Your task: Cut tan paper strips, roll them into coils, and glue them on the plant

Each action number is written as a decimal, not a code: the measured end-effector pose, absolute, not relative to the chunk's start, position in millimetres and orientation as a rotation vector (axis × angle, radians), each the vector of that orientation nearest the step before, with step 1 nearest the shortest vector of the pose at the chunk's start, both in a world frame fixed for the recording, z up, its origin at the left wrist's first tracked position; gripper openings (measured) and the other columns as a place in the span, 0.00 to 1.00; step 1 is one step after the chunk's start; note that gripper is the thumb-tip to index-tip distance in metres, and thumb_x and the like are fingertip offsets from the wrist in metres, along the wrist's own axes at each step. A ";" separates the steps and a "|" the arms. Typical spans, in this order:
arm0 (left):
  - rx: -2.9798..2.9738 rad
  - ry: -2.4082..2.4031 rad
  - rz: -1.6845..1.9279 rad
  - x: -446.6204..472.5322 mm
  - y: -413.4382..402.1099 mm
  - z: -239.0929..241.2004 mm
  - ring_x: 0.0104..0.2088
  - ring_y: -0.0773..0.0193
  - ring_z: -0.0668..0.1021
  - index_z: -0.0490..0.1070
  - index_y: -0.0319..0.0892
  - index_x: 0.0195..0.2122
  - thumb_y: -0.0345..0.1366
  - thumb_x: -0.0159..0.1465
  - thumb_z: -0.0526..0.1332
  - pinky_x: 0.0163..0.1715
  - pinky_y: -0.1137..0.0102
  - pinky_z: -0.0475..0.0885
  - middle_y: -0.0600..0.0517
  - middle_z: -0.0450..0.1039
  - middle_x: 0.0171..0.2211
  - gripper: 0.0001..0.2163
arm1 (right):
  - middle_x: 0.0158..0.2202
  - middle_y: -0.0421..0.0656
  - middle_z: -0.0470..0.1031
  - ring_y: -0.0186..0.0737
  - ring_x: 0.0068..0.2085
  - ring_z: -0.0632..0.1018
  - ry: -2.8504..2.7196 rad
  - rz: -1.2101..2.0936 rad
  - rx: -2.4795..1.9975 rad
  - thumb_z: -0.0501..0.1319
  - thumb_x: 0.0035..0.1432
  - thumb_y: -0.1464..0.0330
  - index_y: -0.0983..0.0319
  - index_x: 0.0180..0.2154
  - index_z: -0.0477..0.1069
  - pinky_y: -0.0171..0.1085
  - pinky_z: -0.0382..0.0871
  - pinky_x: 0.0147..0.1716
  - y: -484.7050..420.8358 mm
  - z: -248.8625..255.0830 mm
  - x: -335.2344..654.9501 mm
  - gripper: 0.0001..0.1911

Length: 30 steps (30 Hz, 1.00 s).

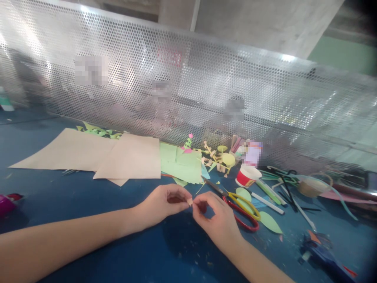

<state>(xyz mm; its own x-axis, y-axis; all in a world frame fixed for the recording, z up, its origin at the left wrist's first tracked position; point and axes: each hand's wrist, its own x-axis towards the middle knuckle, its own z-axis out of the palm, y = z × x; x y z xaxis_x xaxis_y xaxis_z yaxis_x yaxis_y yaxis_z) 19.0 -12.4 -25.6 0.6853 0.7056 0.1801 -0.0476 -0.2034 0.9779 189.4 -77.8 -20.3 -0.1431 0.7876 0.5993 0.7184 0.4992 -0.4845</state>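
Over the blue table, my left hand (169, 200) pinches a small pale peach paper piece (190, 201) between thumb and fingertips. My right hand (213, 214) is closed in a pinch at the other side of that paper piece, its fingertips almost meeting those of the left. Just beyond the right hand lie scissors (244, 208) with one yellow and one red handle, blades pointing to the far left. Light green paper leaves (271, 222) rest beside the handles.
Peach paper sheets (132, 157) and green paper sheets (182, 163) lie along the back. A paper cup (247, 176), markers (268, 202) and yellow paper cutouts (228, 159) stand or lie right of them. A blue glue gun (326, 255) is at front right. A perforated metal screen (132, 78) closes the back.
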 end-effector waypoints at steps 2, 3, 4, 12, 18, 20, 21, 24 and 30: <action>1.649 0.541 0.744 19.2 -12.7 -26.5 0.35 0.65 0.75 0.72 0.40 0.35 0.32 0.56 0.61 0.40 0.68 0.70 0.52 0.74 0.33 0.06 | 0.26 0.39 0.67 0.34 0.27 0.70 -1.889 0.100 -1.270 0.55 0.50 0.76 0.60 0.28 0.65 0.33 0.67 0.28 -78.2 -21.1 188.3 0.06; 1.647 0.531 0.740 19.3 -12.8 -26.9 0.35 0.65 0.75 0.72 0.40 0.35 0.32 0.56 0.61 0.39 0.68 0.70 0.52 0.74 0.33 0.06 | 0.25 0.39 0.66 0.33 0.27 0.70 -1.892 0.095 -1.279 0.55 0.50 0.76 0.60 0.27 0.64 0.33 0.66 0.28 -78.3 -21.5 187.7 0.06; 1.644 0.516 0.732 19.3 -13.0 -27.4 0.35 0.65 0.75 0.72 0.40 0.35 0.32 0.56 0.61 0.40 0.68 0.70 0.52 0.74 0.33 0.06 | 0.25 0.38 0.66 0.33 0.26 0.69 -1.895 0.084 -1.284 0.55 0.50 0.76 0.60 0.27 0.64 0.32 0.66 0.27 -78.4 -21.8 187.1 0.06; 1.644 0.463 0.700 19.8 -14.6 -27.5 0.36 0.66 0.75 0.72 0.40 0.35 0.31 0.57 0.60 0.40 0.69 0.69 0.52 0.74 0.33 0.05 | 0.25 0.39 0.67 0.34 0.29 0.70 -1.979 -0.035 -1.202 0.54 0.49 0.78 0.60 0.27 0.63 0.33 0.66 0.30 -78.0 -22.0 188.4 0.07; 1.661 0.497 0.775 19.9 -13.1 -23.1 0.39 0.65 0.75 0.71 0.41 0.37 0.33 0.59 0.59 0.42 0.68 0.68 0.51 0.73 0.36 0.07 | 0.29 0.40 0.69 0.34 0.31 0.71 -1.931 -0.007 -1.172 0.55 0.54 0.76 0.61 0.32 0.66 0.33 0.67 0.32 -74.9 -21.4 191.7 0.05; 1.662 0.493 0.778 19.6 -13.1 -23.5 0.38 0.65 0.75 0.71 0.40 0.37 0.34 0.58 0.59 0.42 0.68 0.68 0.51 0.73 0.35 0.07 | 0.29 0.40 0.69 0.34 0.31 0.72 -1.930 -0.008 -1.170 0.55 0.54 0.76 0.60 0.32 0.66 0.33 0.67 0.33 -74.9 -21.6 191.6 0.05; 1.664 0.497 0.776 19.5 -13.2 -23.9 0.38 0.65 0.75 0.71 0.40 0.37 0.34 0.58 0.59 0.42 0.68 0.68 0.51 0.73 0.35 0.07 | 0.29 0.40 0.69 0.34 0.31 0.72 -1.932 -0.006 -1.175 0.55 0.54 0.76 0.60 0.32 0.66 0.33 0.67 0.33 -75.2 -21.7 191.4 0.05; 1.662 0.527 0.765 19.3 -13.8 -24.5 0.37 0.65 0.74 0.71 0.40 0.37 0.34 0.58 0.60 0.41 0.68 0.68 0.52 0.73 0.34 0.07 | 0.28 0.40 0.68 0.34 0.30 0.71 -1.944 -0.005 -1.184 0.55 0.53 0.77 0.60 0.31 0.65 0.33 0.67 0.32 -76.2 -21.9 191.0 0.06; 1.589 0.475 0.749 20.5 -13.9 -27.1 0.34 0.67 0.74 0.65 0.40 0.35 0.32 0.54 0.64 0.38 0.68 0.69 0.53 0.71 0.32 0.10 | 0.25 0.39 0.67 0.34 0.29 0.71 -1.959 -0.069 -1.176 0.54 0.52 0.77 0.60 0.28 0.64 0.33 0.66 0.30 -77.3 -22.8 191.4 0.06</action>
